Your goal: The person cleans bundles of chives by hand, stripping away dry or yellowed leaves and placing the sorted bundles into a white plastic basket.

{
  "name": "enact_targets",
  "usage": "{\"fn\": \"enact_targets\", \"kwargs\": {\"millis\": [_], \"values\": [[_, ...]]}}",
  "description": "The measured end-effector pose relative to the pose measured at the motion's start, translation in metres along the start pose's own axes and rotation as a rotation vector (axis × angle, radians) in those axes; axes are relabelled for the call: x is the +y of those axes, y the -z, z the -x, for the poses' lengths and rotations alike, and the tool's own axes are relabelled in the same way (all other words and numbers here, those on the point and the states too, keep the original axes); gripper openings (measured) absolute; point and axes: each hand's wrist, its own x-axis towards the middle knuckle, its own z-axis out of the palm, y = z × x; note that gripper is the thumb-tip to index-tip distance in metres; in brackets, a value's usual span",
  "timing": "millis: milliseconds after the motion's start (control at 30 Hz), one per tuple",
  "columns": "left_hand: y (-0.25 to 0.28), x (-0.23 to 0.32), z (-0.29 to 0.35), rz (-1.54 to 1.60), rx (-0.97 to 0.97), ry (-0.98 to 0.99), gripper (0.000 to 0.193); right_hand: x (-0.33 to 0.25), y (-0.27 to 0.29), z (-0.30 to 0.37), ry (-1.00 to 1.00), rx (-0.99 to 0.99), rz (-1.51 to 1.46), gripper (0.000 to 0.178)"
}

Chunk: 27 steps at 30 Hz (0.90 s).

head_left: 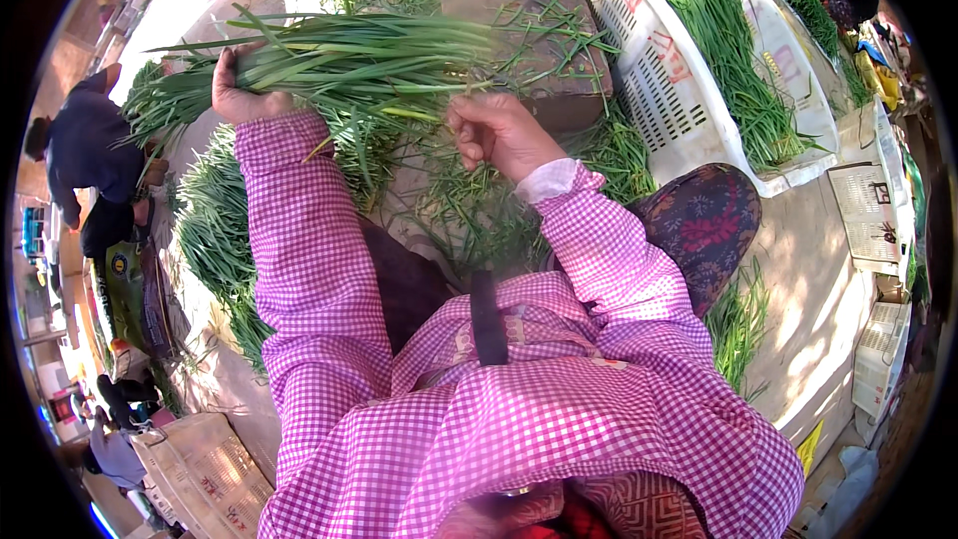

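Observation:
A long bunch of garlic chives [369,55] lies across my left hand [244,98], whose fingers wrap round its leafy part. The stem ends point right and look slightly blurred. Just below those ends, my right hand [499,130] is closed in a pinch beside a yellowish blade. Whatever its fingertips hold, if anything, is too small to make out. Beneath my hands, loose chives [449,195] are scattered over the ground. A larger heap of chives [215,225] sits to the left of my left forearm.
A brown block [524,0] with chive scraps stands ahead. At the right, a white slatted crate [649,60] holds many chives. More crates [870,215] line the far right, and another crate [205,474] is at lower left. A person in dark clothing [95,145] bends over at the left.

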Motion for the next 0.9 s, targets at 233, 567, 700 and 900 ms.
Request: {"fn": "enact_targets", "kwargs": {"millis": [233,567,700,900], "values": [[0.019,0.030,-0.022,0.142,0.071,-0.077,0.013,-0.046,0.064,0.011,0.452,0.223,-0.292,0.022],[0.016,0.018,-0.010,0.002,0.085,-0.085,0.014,-0.012,0.024,-0.014,0.577,0.486,1.063,0.031],[0.013,0.010,-0.006,0.086,-0.003,-0.023,0.014,-0.018,0.012,0.000,0.386,0.513,0.983,0.025],[0.023,0.040,-0.022,0.253,-0.093,0.076,0.016,-0.044,0.081,0.006,0.373,0.943,0.948,0.018]]}}
